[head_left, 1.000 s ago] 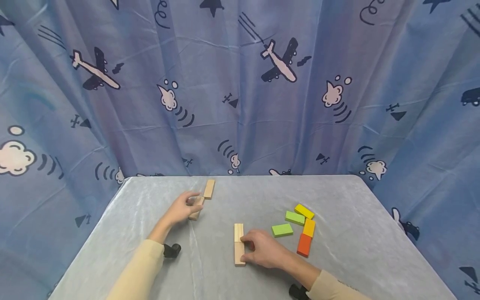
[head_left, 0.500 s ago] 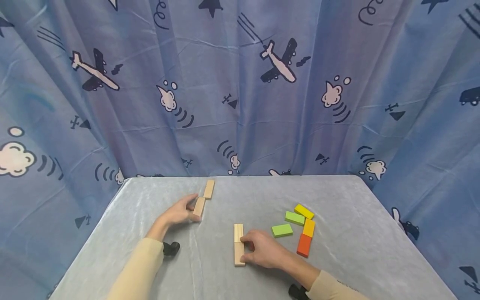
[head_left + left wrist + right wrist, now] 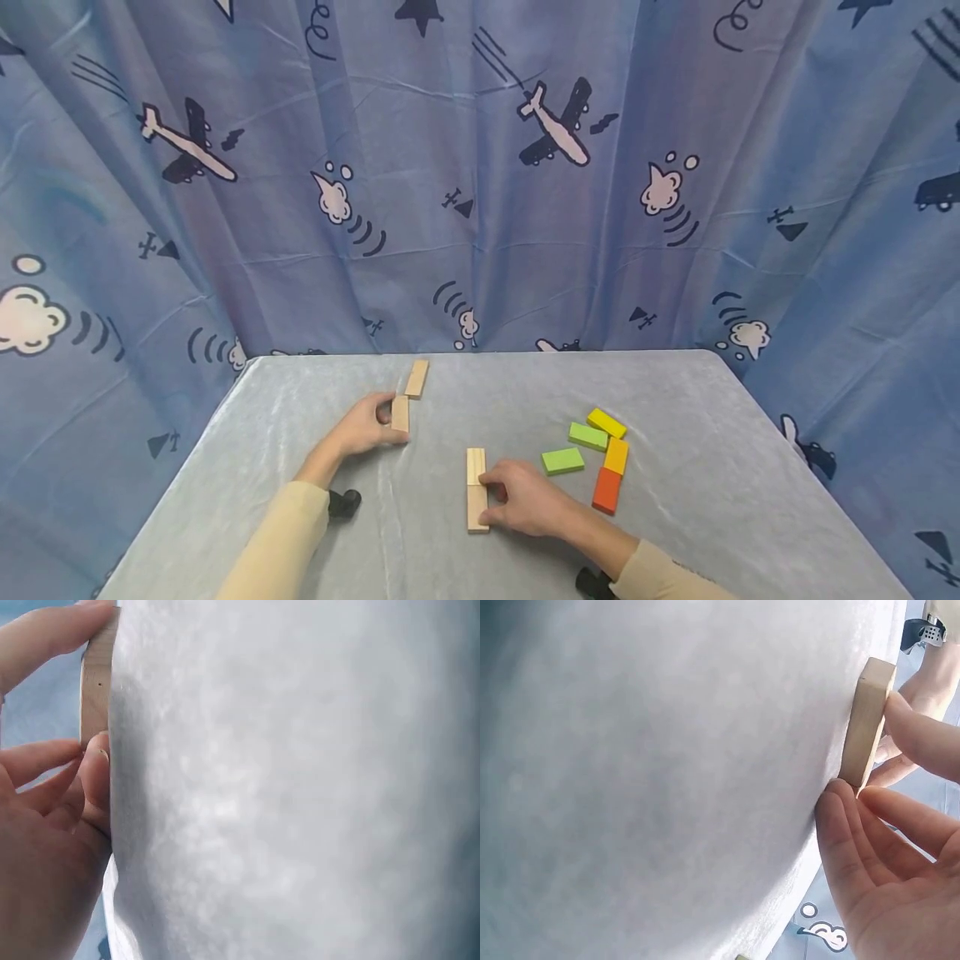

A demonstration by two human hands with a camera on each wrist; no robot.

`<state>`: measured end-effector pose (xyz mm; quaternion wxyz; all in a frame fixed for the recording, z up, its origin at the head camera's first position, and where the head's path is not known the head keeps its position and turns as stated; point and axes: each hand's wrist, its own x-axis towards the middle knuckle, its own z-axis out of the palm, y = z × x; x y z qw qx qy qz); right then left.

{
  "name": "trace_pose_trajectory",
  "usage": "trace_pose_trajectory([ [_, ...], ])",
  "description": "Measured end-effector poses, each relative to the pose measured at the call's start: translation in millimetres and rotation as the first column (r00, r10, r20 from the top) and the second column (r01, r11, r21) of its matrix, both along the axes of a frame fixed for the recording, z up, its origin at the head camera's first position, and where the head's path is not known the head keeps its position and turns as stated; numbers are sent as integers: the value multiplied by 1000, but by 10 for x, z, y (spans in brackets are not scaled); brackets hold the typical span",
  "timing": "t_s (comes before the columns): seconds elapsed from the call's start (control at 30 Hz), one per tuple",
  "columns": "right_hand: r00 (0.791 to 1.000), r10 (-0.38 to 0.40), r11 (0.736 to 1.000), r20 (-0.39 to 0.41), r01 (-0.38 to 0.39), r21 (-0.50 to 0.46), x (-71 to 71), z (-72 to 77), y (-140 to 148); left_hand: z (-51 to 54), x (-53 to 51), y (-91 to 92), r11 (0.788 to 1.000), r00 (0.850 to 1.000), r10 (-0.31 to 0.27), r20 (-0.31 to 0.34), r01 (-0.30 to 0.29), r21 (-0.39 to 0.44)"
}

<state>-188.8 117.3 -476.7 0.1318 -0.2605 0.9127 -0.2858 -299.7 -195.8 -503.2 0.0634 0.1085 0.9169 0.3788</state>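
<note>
At the table's left, my left hand pinches a plain wooden block between thumb and fingers. This block's upper end is close to another plain block farther back. In the left wrist view, the fingers of my left hand hold the ends of the block. Near the middle, two plain blocks lie end to end; my right hand grips the nearer one, below the farther one. The right wrist view has my right hand with thumb and fingers at the ends of a block.
Right of my right hand lie two green blocks, a yellow block, an orange block and a red block. A patterned blue curtain hangs behind the grey-covered table.
The block in my left hand has turned from slanted to nearly straight, its near end shifting right with the hand. My right hand and its block have stayed in place.
</note>
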Motion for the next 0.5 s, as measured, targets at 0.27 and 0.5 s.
trace_pose_trajectory([
  [0.27,1000,9,1000,7,-9,5,4,4,1,28,37,55,999,999,-13,-33,11,-52],
  [0.5,1000,7,1000,12,-7,3,-4,2,1,164,42,222,999,999,-38,-24,38,9],
])
